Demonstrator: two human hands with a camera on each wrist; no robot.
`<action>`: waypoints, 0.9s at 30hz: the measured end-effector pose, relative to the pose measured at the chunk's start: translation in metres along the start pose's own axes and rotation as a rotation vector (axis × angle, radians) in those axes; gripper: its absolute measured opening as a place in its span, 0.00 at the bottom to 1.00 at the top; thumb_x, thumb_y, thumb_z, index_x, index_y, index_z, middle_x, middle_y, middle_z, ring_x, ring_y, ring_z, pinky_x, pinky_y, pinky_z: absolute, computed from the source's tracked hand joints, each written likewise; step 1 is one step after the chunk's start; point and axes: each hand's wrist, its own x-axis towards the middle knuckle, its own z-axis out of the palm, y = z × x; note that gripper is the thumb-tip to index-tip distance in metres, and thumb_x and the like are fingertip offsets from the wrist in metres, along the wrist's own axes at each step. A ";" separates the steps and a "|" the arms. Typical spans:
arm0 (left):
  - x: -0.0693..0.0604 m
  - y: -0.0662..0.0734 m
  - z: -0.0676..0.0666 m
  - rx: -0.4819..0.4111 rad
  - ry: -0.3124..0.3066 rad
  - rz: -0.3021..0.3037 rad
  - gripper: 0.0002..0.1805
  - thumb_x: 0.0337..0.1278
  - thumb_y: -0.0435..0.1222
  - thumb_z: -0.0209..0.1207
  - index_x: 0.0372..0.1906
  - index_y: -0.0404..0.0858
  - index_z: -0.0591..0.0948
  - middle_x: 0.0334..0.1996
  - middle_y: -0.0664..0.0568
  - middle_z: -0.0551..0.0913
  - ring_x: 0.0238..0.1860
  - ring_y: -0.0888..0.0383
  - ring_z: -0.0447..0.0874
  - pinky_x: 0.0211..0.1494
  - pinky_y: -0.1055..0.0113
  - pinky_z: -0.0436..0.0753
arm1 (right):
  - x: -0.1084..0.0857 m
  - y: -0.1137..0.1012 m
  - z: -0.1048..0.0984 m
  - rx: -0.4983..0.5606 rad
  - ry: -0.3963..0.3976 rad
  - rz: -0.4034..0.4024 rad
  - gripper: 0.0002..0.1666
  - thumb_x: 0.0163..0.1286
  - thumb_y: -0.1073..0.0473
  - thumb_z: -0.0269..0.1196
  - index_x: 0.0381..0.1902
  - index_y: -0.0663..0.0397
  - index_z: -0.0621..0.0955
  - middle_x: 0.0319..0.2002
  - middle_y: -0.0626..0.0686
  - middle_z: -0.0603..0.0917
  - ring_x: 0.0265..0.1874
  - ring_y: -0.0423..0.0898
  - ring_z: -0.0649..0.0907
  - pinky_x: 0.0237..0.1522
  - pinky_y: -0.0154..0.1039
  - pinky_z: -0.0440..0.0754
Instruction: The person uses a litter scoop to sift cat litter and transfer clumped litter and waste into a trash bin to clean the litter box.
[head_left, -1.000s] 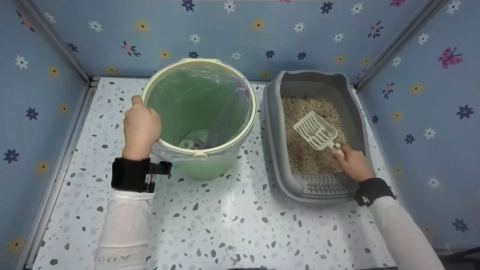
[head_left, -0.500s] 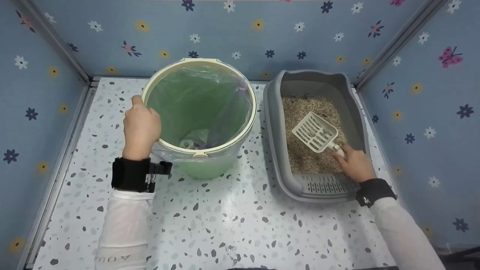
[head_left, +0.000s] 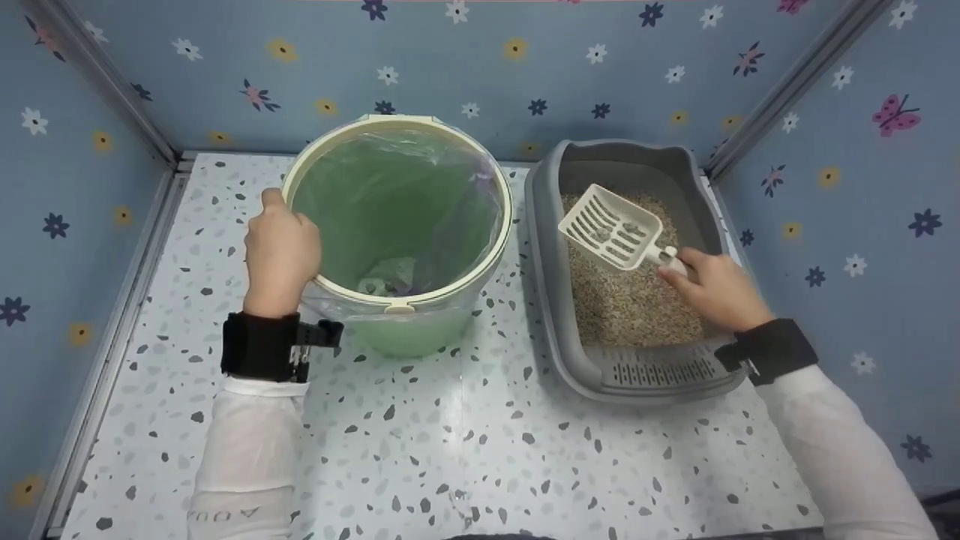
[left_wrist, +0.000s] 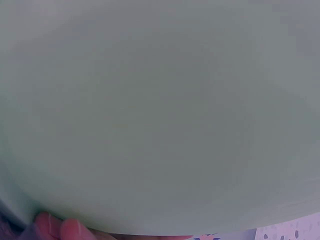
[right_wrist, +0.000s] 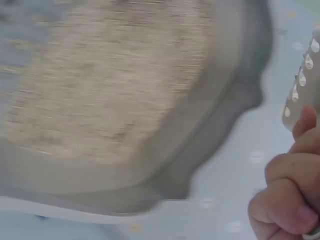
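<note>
Head view. Grips the green bin [head_left: 409, 337] by its cream rim [head_left: 400, 300] at the left side, with the left hand [head_left: 282, 244] curled round the edge; probably steadies the bin against tipping and pins the clear liner [head_left: 412, 142], draped outward over the rim. Holds the slotted scoop [head_left: 616, 225] with the right hand [head_left: 720, 289] closed on its handle [head_left: 664, 257], above the litter [head_left: 637, 315] in the grey litter box [head_left: 547, 285], near the side closest to the bin. Carries it face up, apparently to stop the small greyish bits [head_left: 601, 234] sliding off and to let loose grains fall back through the slots. Standing just beside each other, apart, on the speckled surface [head_left: 450, 450]: bin and box, presumably for a short reach between.

Left wrist view. Shows mostly a pale curve, likely the bin's outer wall, with fingertips [left_wrist: 74, 230] at the lower edge. Cannot tell the full grip from here.

Right wrist view. Blurred across the box. Catches the scoop only at the right margin, beyond bent fingers [right_wrist: 295, 175]; cannot make out its load.
</note>
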 end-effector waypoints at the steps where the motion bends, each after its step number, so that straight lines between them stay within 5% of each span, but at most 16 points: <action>1: 0.000 0.000 0.000 0.001 -0.001 -0.002 0.25 0.60 0.29 0.30 0.61 0.21 0.60 0.35 0.22 0.78 0.26 0.33 0.80 0.18 0.55 0.72 | 0.005 -0.007 -0.007 -0.009 0.004 -0.022 0.21 0.70 0.44 0.55 0.26 0.54 0.73 0.13 0.46 0.68 0.12 0.42 0.66 0.16 0.37 0.64; 9: 0.000 0.000 0.000 0.008 -0.010 -0.011 0.25 0.61 0.30 0.30 0.61 0.21 0.60 0.36 0.23 0.78 0.28 0.33 0.79 0.21 0.52 0.72 | 0.048 -0.066 -0.060 -0.114 0.027 -0.128 0.22 0.70 0.41 0.53 0.26 0.52 0.72 0.14 0.48 0.68 0.13 0.46 0.67 0.19 0.40 0.65; 16: 0.000 -0.001 -0.001 0.009 -0.025 -0.028 0.25 0.62 0.31 0.30 0.62 0.22 0.59 0.38 0.23 0.77 0.29 0.32 0.80 0.24 0.49 0.75 | 0.079 -0.120 -0.084 -0.270 -0.002 -0.217 0.23 0.70 0.41 0.52 0.25 0.53 0.71 0.15 0.48 0.65 0.14 0.45 0.65 0.18 0.39 0.63; 27: -0.002 0.000 -0.001 0.004 -0.020 -0.019 0.26 0.61 0.30 0.30 0.62 0.22 0.59 0.37 0.23 0.78 0.26 0.35 0.80 0.19 0.55 0.73 | 0.097 -0.180 -0.075 -0.571 0.238 -0.648 0.19 0.69 0.53 0.55 0.20 0.57 0.69 0.12 0.48 0.63 0.09 0.43 0.59 0.11 0.37 0.56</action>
